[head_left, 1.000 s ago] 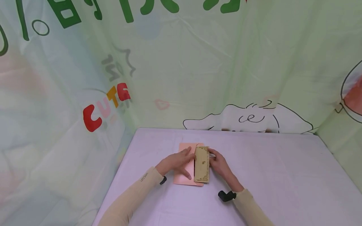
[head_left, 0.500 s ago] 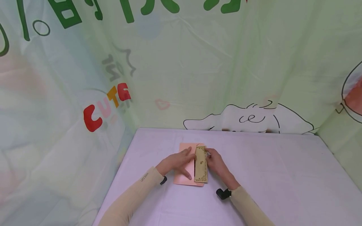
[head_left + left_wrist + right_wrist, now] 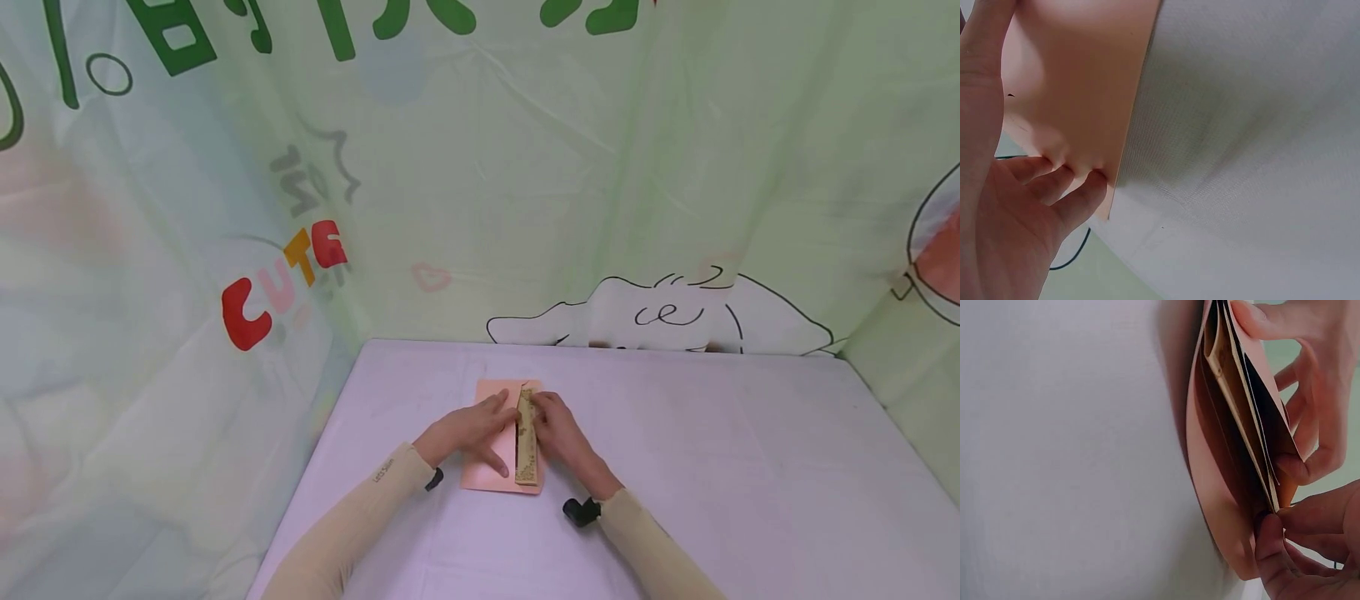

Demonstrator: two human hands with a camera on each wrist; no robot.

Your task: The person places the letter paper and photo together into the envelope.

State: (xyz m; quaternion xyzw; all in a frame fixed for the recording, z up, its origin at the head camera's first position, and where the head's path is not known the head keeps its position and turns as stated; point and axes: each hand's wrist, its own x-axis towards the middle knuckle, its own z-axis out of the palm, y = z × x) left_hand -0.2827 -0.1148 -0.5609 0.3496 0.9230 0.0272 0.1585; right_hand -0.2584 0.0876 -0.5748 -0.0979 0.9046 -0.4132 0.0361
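A pink paper envelope [image 3: 477,477] lies on the table, its long opening on the right. My left hand [image 3: 467,429] spreads over its front, thumb and fingers pressing on the paper. In the right wrist view, one left finger [image 3: 1291,465] hooks into the opening, and the front layer stands away from the back. A tan card [image 3: 527,454] with gold ornament sits partly inside, a narrow strip showing. The card looks folded in the right wrist view. My right hand [image 3: 562,435] pinches its outer edge near the far corner. The inserted part is hidden.
A lilac cloth covers the table [image 3: 712,467]. Green and white printed curtains [image 3: 480,192] hang behind it and at the sides. A black wrist camera [image 3: 581,512] sits on the right wrist, near the table.
The right hand has moved left with the card, which has slid deeper into the envelope, so its visible strip is much narrower. The left hand and envelope have stayed put.
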